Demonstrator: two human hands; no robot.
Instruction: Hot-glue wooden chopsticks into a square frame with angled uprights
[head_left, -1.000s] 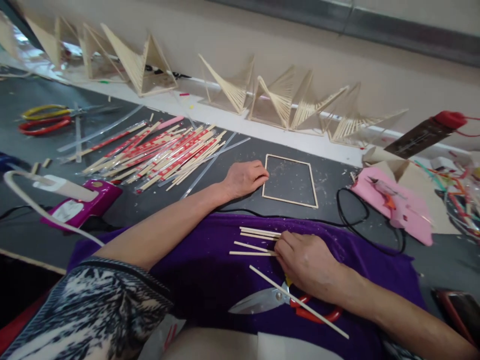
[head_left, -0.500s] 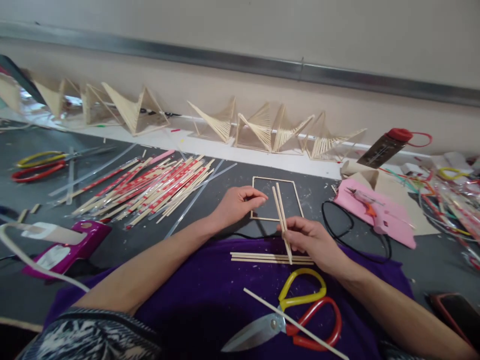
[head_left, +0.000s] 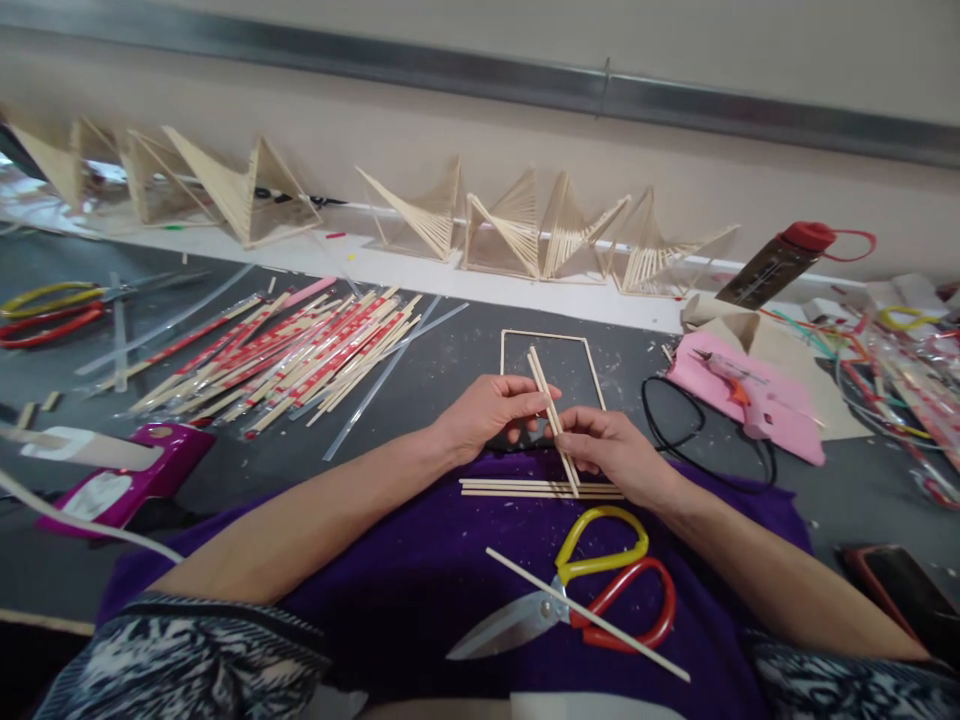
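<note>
Two thin wooden chopsticks stand side by side, tilted, between my hands. My right hand pinches them at their lower middle. With its thumb and fingers, my left hand grips them a little higher up. Behind lies a rectangular frame of thin sticks on the grey table; my hands cover its near side. Below my hands, several chopsticks lie in a row on the purple cloth. Scissors with one yellow and one red handle rest nearer me, a loose chopstick lying across them.
Left is a pile of wrapped chopsticks, with a magenta device and more scissors. Several stick models line the wall. Right are a glue gun on pink sheet, a black cord, a bottle and a phone.
My left hand has moved right and closed onto the chopsticks, which my right hand was holding alone. The chopsticks have shifted slightly left and tilt more. The view has moved a little.
</note>
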